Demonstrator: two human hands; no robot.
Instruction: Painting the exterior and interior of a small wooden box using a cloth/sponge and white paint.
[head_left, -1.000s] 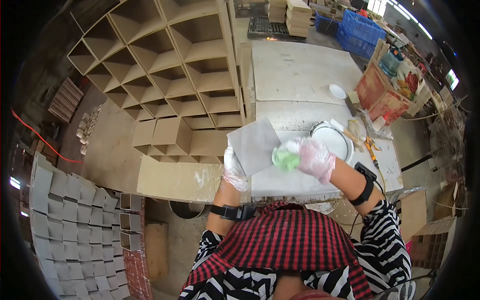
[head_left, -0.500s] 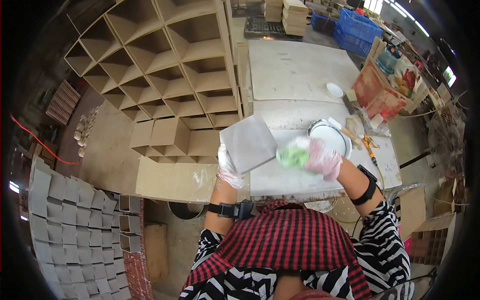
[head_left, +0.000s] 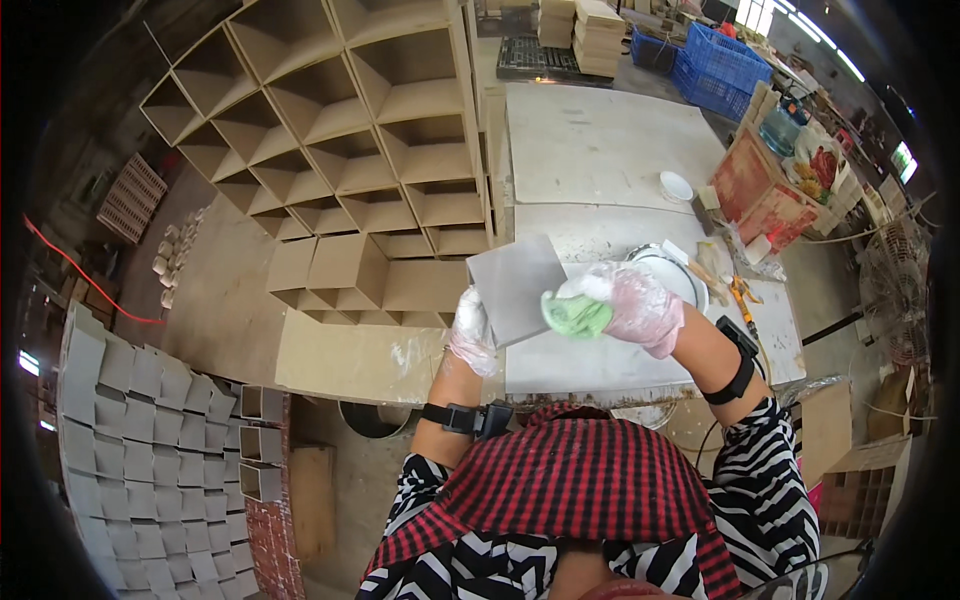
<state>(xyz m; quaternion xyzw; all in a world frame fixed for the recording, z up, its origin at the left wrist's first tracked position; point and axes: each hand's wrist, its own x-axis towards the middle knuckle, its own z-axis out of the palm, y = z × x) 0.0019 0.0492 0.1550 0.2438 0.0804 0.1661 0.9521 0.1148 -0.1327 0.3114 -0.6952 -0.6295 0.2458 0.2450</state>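
My left hand (head_left: 474, 335), in a whitish, paint-smeared glove, is closed on the left edge of a grey square box (head_left: 515, 290). The box is tilted above the front of the table, and its depth is mostly hidden. In my gloved right hand (head_left: 640, 308) is a soft green cloth or sponge (head_left: 577, 315), held against or very near the box's right edge; whether it touches I cannot tell. Behind the right hand stands a round tub of white paint (head_left: 672, 272), partly covered by that hand.
Unpainted open boxes (head_left: 345, 160) are stacked at the left. Many grey boxes (head_left: 150, 460) fill the lower left. Right of the tub lie a brush (head_left: 690, 262) and an orange-handled tool (head_left: 742, 296). A white bowl (head_left: 676, 186) sits farther back, near a red-stained crate (head_left: 755, 185).
The grey box has moved right and turned more edge-on in my left hand. My right hand, blurred before, has shifted slightly left with the green cloth toward the box's edge.
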